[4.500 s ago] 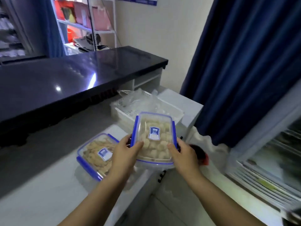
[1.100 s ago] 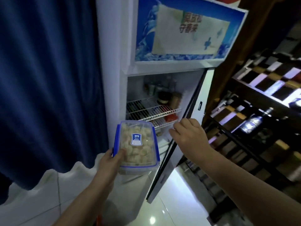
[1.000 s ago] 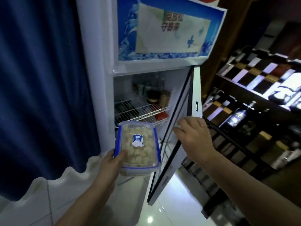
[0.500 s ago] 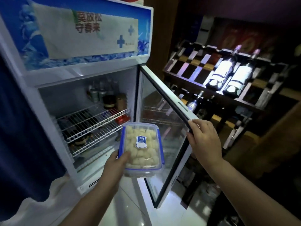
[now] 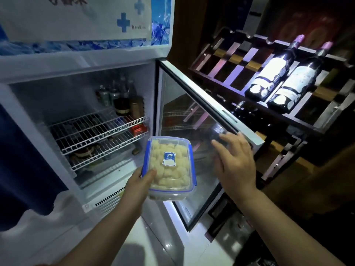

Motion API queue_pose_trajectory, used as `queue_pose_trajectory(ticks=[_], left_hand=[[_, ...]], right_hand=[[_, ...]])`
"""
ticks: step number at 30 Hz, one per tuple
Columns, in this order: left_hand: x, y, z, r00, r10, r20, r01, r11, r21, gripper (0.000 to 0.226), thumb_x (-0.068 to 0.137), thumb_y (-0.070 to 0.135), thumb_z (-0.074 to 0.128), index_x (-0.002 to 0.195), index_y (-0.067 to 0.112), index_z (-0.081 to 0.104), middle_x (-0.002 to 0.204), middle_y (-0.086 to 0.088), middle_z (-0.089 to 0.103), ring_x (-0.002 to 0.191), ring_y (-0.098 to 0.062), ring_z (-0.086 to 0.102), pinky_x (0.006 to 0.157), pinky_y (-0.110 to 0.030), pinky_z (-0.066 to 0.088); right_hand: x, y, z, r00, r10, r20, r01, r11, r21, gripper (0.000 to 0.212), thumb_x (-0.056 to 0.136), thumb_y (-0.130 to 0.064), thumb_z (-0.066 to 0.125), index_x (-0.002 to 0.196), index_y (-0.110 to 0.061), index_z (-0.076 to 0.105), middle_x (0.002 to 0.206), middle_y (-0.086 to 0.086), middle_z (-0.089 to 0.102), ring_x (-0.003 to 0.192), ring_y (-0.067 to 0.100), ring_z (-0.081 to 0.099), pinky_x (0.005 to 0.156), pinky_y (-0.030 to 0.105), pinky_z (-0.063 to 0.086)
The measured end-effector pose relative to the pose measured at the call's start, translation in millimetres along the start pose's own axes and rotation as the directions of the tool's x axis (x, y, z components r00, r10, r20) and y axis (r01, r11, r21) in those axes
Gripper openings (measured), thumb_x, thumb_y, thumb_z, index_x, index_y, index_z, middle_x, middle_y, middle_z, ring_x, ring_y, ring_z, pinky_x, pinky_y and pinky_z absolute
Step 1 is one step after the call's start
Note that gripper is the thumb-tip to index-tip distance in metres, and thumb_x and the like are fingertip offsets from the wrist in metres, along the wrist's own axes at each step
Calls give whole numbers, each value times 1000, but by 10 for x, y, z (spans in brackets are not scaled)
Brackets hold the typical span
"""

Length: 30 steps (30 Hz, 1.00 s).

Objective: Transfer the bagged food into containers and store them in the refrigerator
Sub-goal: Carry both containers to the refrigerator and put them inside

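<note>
Container (image 5: 170, 168): clear tub, blue rim and clips. Food pieces (image 5: 178, 177) inside pale yellow. Lid label (image 5: 169, 158) blue and white. Fridge (image 5: 57, 66) white, wire shelves (image 5: 96, 125) white. Banner (image 5: 159, 22) along top: blue icy print, white panel, blue crosses. Curtain (image 5: 25, 160) at left dark navy. Upper right: rack (image 5: 288, 116) dark brown, bottles (image 5: 276, 73) dark glass, white-fronted.

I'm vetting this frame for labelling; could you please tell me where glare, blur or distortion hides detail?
Head view: the container in the left hand is sharp and well lit; the right hand shows slight motion blur; the glass door carries reflections of shelves; the wine bottles have labels blown out white; the room at right sinks into darkness; the wide angle bends the edges of the refrigerator.
</note>
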<state>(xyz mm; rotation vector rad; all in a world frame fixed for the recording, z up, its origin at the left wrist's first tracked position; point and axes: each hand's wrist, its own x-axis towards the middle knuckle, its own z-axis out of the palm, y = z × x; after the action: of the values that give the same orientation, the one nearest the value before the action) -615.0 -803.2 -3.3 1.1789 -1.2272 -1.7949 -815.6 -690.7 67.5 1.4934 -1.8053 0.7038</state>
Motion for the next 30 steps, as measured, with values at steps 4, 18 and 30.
queue_pose_trajectory(ticks=[4, 18, 30], left_hand=[[208, -13, -189, 997, -16, -76, 15, 1000, -13, 9, 88, 23, 58, 94, 23, 64, 91, -3, 73, 79, -23, 70, 62, -31, 51], [1388, 216, -1494, 940, -37, -338, -3, 993, -117, 20, 87, 29, 62, 102, 20, 52, 99, -4, 66, 86, -23, 67, 72, -38, 55], [2336, 315, -1969, 853, -74, -516, 17, 993, -114, 26, 77, 28, 67, 101, 17, 65, 97, -11, 70, 74, -24, 66, 75, -40, 53]], right_hand=[[42, -411, 441, 952, 14, 304, -97, 961, 259, 22, 80, -8, 69, 102, -9, 70, 92, 6, 66, 84, 27, 60, 61, 37, 52], [535, -1630, 2337, 345, 189, 919, -922, 252, 294, 9, 88, -22, 62, 91, -15, 64, 69, 9, 63, 47, 20, 60, 40, 27, 49], [1188, -2040, 3672, 381, 61, 922, -872, 355, 337, 17, 89, -19, 58, 73, -22, 58, 68, 0, 62, 44, 17, 66, 38, 16, 41]])
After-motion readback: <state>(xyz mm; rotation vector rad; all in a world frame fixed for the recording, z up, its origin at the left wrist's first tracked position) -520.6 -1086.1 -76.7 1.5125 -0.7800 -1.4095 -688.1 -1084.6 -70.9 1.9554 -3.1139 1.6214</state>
